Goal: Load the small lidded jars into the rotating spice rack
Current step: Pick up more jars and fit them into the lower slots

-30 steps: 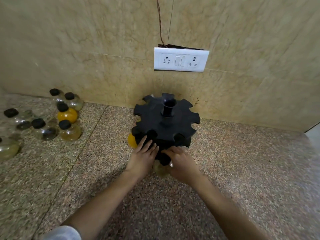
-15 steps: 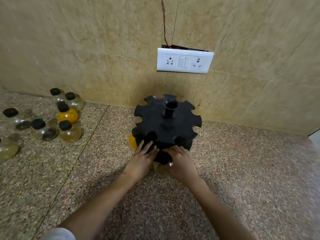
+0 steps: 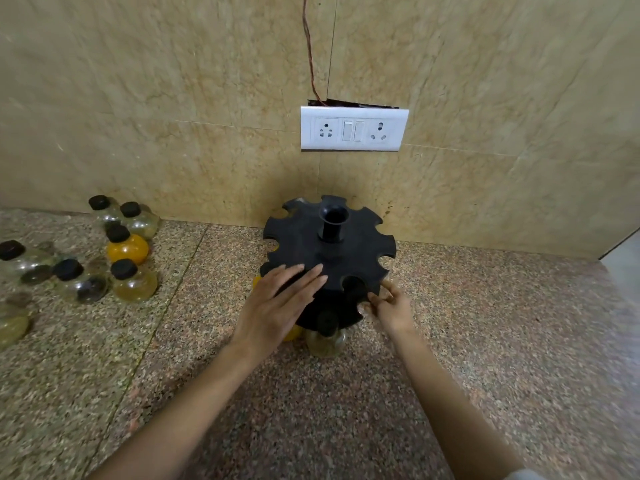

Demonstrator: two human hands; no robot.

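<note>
Black spice rack (image 3: 346, 251), left hand (image 3: 277, 306) flat on top, fingers (image 3: 306, 278) straight, right hand (image 3: 393, 306) pinching rim

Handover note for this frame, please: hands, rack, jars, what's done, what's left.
Left hand: flat on top of the rack, holding nothing.
Right hand: pinches the rack's front-right rim.
Done: a pale jar sits in the lower tier at the front; an orange jar is beside it, mostly hidden under the flat hand.
Left: loose jars stand on the counter at far left; the visible top slots are empty.
</note>
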